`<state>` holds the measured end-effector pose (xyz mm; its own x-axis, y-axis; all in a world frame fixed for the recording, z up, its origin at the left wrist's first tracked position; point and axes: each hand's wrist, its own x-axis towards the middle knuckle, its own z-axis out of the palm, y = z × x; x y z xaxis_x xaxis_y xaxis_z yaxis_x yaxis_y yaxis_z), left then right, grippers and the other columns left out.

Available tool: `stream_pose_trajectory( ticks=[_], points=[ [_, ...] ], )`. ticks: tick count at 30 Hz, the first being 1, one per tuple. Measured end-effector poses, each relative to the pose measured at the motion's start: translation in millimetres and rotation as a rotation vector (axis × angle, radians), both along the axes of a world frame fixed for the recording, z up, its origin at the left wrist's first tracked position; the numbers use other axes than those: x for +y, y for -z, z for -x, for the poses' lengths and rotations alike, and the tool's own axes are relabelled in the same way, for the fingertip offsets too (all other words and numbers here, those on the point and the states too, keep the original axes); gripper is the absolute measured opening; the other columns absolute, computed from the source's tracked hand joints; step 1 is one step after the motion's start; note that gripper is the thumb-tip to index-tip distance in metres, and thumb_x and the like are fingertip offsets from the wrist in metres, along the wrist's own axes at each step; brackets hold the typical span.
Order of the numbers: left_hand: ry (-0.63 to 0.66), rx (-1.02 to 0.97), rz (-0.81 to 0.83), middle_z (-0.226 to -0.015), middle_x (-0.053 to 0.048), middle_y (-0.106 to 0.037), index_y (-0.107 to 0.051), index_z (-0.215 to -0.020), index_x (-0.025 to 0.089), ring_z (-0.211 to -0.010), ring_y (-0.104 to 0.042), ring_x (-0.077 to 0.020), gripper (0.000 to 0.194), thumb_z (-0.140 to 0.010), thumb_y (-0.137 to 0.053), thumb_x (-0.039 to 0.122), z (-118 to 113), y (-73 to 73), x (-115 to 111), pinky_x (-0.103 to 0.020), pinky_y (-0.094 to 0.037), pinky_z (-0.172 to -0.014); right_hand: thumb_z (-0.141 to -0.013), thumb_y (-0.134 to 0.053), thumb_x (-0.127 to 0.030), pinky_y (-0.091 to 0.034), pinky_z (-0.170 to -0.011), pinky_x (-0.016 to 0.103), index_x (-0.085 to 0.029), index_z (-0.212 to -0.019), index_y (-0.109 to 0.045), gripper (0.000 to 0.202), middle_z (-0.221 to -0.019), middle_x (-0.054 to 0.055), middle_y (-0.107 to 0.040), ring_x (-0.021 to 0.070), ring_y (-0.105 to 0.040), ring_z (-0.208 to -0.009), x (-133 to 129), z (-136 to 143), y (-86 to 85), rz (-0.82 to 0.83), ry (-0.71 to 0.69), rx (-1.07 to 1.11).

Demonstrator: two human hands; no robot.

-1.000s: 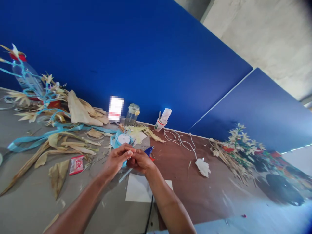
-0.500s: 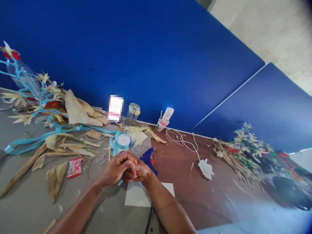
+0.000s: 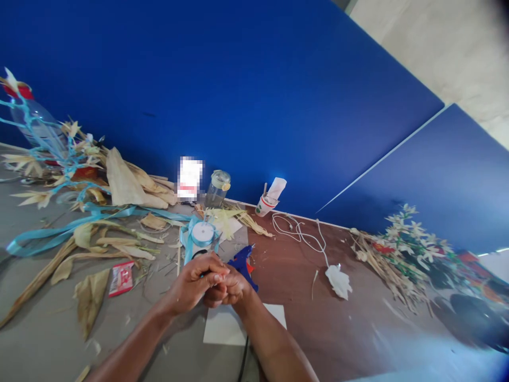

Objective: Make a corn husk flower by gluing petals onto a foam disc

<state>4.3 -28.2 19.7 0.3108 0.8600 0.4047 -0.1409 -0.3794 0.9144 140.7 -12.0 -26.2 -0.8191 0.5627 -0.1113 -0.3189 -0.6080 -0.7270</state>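
My left hand and my right hand meet over the table, fingers closed and pressed together. Whatever sits between the fingertips is hidden or too small to name. Just right of them lies a blue glue gun with an orange-red part. Beyond the left hand is a spool of light blue ribbon, and a black curved edge shows between them. A white sheet lies beneath my right wrist.
Dried corn husks, a long blue ribbon and a red packet spread over the left. At the back stand a jar and a white cup. A white cable and artificial flowers are on the right.
The hands stay together, with the fingers slightly shifted. They sit a little lower and further right in view, while the camera has moved slightly.
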Motion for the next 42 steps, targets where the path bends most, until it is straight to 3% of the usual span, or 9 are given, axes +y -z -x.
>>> stream_pose_trajectory(
  ticks=[11, 15, 18, 22, 26, 31, 34, 38, 42],
  points=[
    [-0.104, 0.186, 0.102, -0.062, -0.001, -0.058, -0.052, -0.064, 0.019, -0.061, -0.055, -0.014, 0.029, -0.088, -0.039, 0.029, -3.1, -0.8, -6.6, -0.027, -0.042, -0.063, -0.059, -0.076, -0.046, -0.023, -0.036, 0.02, -0.015, -0.044, -0.048, 0.044, -0.034, -0.006, -0.039, 0.0043, -0.027, -0.031, 2.2, 3.2, -2.9, -0.008, -0.049, 0.088],
    [-0.229, 0.107, 0.229, -0.057, 0.002, -0.052, -0.049, -0.065, 0.02, -0.054, -0.05, -0.013, 0.029, -0.086, -0.041, 0.036, -5.9, 5.1, 0.2, -0.025, -0.041, -0.057, -0.064, -0.073, -0.048, -0.02, -0.037, 0.019, -0.015, -0.045, -0.048, 0.045, -0.033, -0.008, -0.036, 0.0028, -0.023, -0.03, 5.1, 5.5, -8.5, 0.011, -0.028, 0.034],
    [-0.406, -0.029, 0.35, -0.054, 0.004, -0.041, -0.046, -0.061, 0.02, -0.05, -0.04, -0.0109, 0.032, -0.084, -0.045, 0.042, -1.8, 3.5, 8.3, -0.023, -0.035, -0.051, -0.069, -0.07, -0.043, -0.02, -0.038, 0.019, -0.014, -0.048, -0.05, 0.042, -0.037, -0.008, -0.039, 0.0015, -0.022, -0.031, 5.0, 8.1, -16.4, -0.002, -0.005, 0.017],
    [-0.424, -0.25, 0.469, -0.056, 0.004, -0.038, -0.042, -0.058, 0.02, -0.05, -0.035, -0.0099, 0.036, -0.081, -0.048, 0.047, 6.6, 0.0, 14.2, -0.022, -0.031, -0.047, -0.066, -0.075, -0.035, -0.028, -0.045, 0.02, -0.014, -0.076, -0.06, 0.028, -0.065, -0.003, -0.057, 0.0019, -0.031, -0.039, 3.5, 11.3, -25.4, 0.016, 0.13, 0.034],
    [-0.474, -0.255, 0.443, -0.054, 0.003, -0.037, -0.039, -0.053, 0.02, -0.049, -0.033, -0.0101, 0.041, -0.083, -0.047, 0.046, 8.4, 5.9, 15.4, -0.022, -0.029, -0.046, -0.067, -0.074, -0.023, -0.028, -0.047, 0.02, -0.017, -0.079, -0.056, 0.022, -0.072, -0.004, -0.056, 0.0017, -0.03, -0.041, 5.0, 13.3, -24.3, 0.043, 0.298, 0.085],
    [-0.58, -0.341, 0.466, -0.051, 0.005, -0.037, -0.046, -0.058, 0.02, -0.045, -0.033, -0.0085, 0.031, -0.077, -0.056, 0.043, 12.7, 14.2, 23.9, -0.021, -0.027, -0.043, -0.075, -0.065, -0.03, -0.027, -0.047, 0.02, -0.018, -0.073, -0.049, 0.02, -0.061, -0.007, -0.042, 0.0032, -0.025, -0.04, 10.2, 12.0, -23.7, 0.072, 0.397, 0.114],
    [-0.677, -0.337, 0.376, -0.054, 0.005, -0.041, -0.053, -0.069, 0.018, -0.046, -0.036, -0.0082, 0.023, -0.073, -0.06, 0.04, 20.6, 15.5, 30.2, -0.021, -0.029, -0.044, -0.079, -0.058, -0.036, -0.026, -0.046, 0.021, -0.018, -0.064, -0.042, 0.028, -0.056, -0.008, -0.037, 0.004, -0.022, -0.039, 11.8, 9.8, -29.5, 0.038, 0.444, 0.078],
    [-0.949, -0.058, 0.256, -0.072, 0.001, -0.052, -0.059, -0.089, 0.018, -0.062, -0.048, -0.0128, 0.024, -0.071, -0.06, 0.033, 33.4, 16.2, 35.0, -0.026, -0.041, -0.058, -0.078, -0.057, -0.042, -0.027, -0.046, 0.021, -0.019, -0.056, -0.035, 0.039, -0.055, -0.007, -0.039, 0.004, -0.024, -0.04, 13.0, 7.8, -37.4, -0.123, 0.597, -0.076],
    [-1.05, 0.231, 0.031, -0.081, -0.002, -0.058, -0.061, -0.076, 0.018, -0.083, -0.053, -0.0185, 0.018, -0.074, -0.058, 0.036, 41.5, 15.6, 35.5, -0.033, -0.042, -0.079, -0.065, -0.069, -0.033, -0.029, -0.049, 0.02, -0.019, -0.063, -0.045, 0.028, -0.056, -0.007, -0.044, 0.006, -0.035, -0.046, 17.6, 11.3, -42.0, -0.398, 0.709, -0.444]
  ],
)
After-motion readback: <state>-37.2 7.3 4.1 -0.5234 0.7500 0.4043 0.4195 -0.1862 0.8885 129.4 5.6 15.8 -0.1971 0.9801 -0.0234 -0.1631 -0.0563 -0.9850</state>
